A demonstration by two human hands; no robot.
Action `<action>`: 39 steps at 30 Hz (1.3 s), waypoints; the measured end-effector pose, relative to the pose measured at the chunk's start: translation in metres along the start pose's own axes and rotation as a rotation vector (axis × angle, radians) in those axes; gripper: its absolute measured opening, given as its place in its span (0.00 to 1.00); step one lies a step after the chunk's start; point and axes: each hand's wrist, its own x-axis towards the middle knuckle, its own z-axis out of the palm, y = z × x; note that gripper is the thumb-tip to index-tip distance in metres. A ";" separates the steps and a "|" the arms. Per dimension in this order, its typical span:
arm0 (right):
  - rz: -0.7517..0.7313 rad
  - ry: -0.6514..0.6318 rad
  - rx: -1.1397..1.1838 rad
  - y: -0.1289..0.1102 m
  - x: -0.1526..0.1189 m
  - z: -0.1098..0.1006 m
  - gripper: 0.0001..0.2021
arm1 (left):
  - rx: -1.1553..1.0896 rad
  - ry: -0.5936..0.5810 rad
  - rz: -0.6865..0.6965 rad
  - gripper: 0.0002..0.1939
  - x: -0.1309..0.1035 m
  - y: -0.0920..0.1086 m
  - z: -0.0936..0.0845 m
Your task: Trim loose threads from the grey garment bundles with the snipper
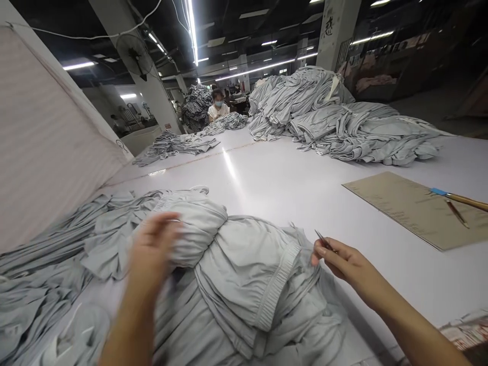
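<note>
My right hand (341,262) is closed around a small pointed metal tool, which looks like thread snips (319,236), its tip pointing up and left. It hovers at the right side of a heap of light grey garments. On top lies a pair of grey pants (247,264) with a gathered elastic edge (276,287). My left hand (154,246) is over or against another bunched grey garment (196,218) on the left. Motion blurs its fingers, so whether they grip the cloth cannot be made out.
More grey garments (49,274) spread along the left. A tall grey pile (324,112) stands at the back right of the white table (263,175). On the right lies a brown cardboard sheet (400,203) with a pen (456,213) and a blue-tipped stick (465,200). A masked person (218,108) sits beyond.
</note>
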 end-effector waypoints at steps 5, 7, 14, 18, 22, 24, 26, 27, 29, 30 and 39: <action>-0.058 -0.052 -0.009 -0.004 -0.004 0.020 0.15 | 0.215 -0.277 0.369 0.21 -0.013 -0.012 0.105; -0.077 -0.058 -0.019 -0.005 -0.006 0.021 0.16 | 0.295 -0.213 0.325 0.15 -0.009 -0.019 0.137; -0.074 -0.045 -0.090 -0.002 -0.018 0.013 0.15 | -0.008 -0.105 0.182 0.09 0.002 -0.038 0.097; -0.189 -0.142 -0.056 -0.010 -0.021 0.029 0.10 | -0.670 0.129 -0.090 0.12 -0.015 -0.051 0.041; -0.404 -0.398 -0.258 -0.009 -0.012 0.058 0.19 | -0.974 0.301 -0.237 0.17 -0.025 -0.080 0.005; -0.469 -0.419 -0.402 -0.001 -0.006 0.068 0.19 | -0.773 0.305 -0.260 0.19 -0.029 -0.098 -0.008; -0.499 -0.383 -0.459 0.007 -0.002 0.074 0.16 | -0.331 0.324 -0.225 0.19 -0.034 -0.112 -0.017; -0.510 -0.361 -0.456 0.011 0.000 0.075 0.16 | -0.063 0.358 -0.164 0.19 -0.037 -0.115 -0.019; -0.535 -0.318 -0.443 0.015 0.001 0.075 0.15 | 0.375 0.422 0.048 0.19 -0.044 -0.110 -0.017; -0.555 -0.293 -0.439 0.015 0.001 0.075 0.15 | 0.502 0.419 0.180 0.18 -0.047 -0.103 -0.013; -0.787 -0.190 -0.418 0.009 -0.010 0.061 0.18 | 0.776 -0.347 0.437 0.01 -0.035 -0.035 0.038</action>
